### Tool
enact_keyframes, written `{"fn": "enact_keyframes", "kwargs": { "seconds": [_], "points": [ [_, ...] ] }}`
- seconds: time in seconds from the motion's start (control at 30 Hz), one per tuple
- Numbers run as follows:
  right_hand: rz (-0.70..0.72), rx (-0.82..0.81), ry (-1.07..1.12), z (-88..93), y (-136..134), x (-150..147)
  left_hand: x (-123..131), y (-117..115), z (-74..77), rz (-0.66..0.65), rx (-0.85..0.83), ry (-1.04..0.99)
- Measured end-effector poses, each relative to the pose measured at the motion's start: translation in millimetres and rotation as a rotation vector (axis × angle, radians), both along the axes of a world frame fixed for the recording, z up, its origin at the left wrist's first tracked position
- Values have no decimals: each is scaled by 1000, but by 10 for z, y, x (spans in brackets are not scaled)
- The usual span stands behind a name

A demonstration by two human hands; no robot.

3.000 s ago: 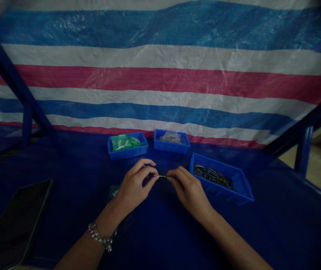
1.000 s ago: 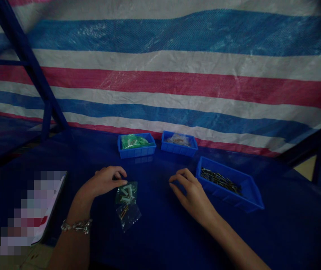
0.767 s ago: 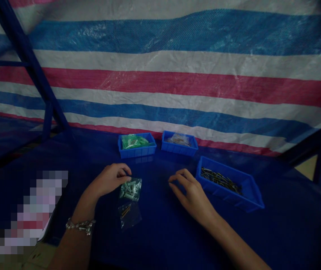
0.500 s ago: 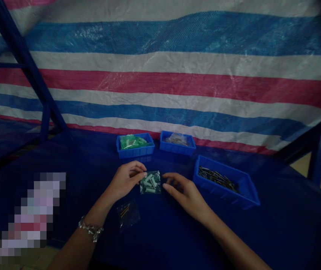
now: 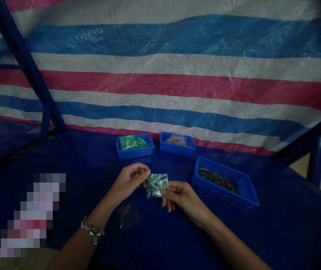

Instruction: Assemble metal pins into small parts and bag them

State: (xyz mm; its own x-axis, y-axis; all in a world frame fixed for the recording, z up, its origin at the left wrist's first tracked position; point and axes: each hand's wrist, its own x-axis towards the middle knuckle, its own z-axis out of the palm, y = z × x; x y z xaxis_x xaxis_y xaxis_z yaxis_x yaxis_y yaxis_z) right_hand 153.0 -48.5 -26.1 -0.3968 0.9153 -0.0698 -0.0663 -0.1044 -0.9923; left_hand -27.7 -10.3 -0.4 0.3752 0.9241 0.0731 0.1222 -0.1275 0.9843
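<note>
A small clear plastic bag of pale green plugs (image 5: pixel 157 185) is held up just above the blue table between both hands. My left hand (image 5: pixel 128 182) pinches its left edge; a bead bracelet sits on that wrist. My right hand (image 5: pixel 180 196) pinches the bag's lower right corner. A second small clear bag (image 5: pixel 127 214) with a few thin metal pieces lies flat on the table below my left hand.
Three blue bins stand beyond the hands: one with green bagged parts (image 5: pixel 134 145), one with clear bagged parts (image 5: pixel 177 143), and a larger one full of dark metal pins (image 5: pixel 224 182) at the right. A striped tarp hangs behind. A blurred-out object (image 5: pixel 27 217) lies at the left.
My left hand picked the bag of plugs up from beside the other bag and carried it right. My right hand came in and took hold of its corner.
</note>
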Motion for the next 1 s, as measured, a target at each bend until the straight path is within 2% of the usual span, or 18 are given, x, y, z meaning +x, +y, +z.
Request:
{"fn": "enact_keyframes", "kwargs": {
  "seconds": [0.13,0.23,0.7,1.0],
  "points": [
    [-41,-14,19,-17,-2,18,-4,3,9,33,-3,5],
    [-75,-6,25,-26,2,28,0,-12,16,18,-78,12],
    [-103,31,-1,-27,13,39,-35,-67,13,-211,-363,-114],
    [-144,101,-56,0,28,51,-1,-66,21,-183,-335,-218]
  ]
}}
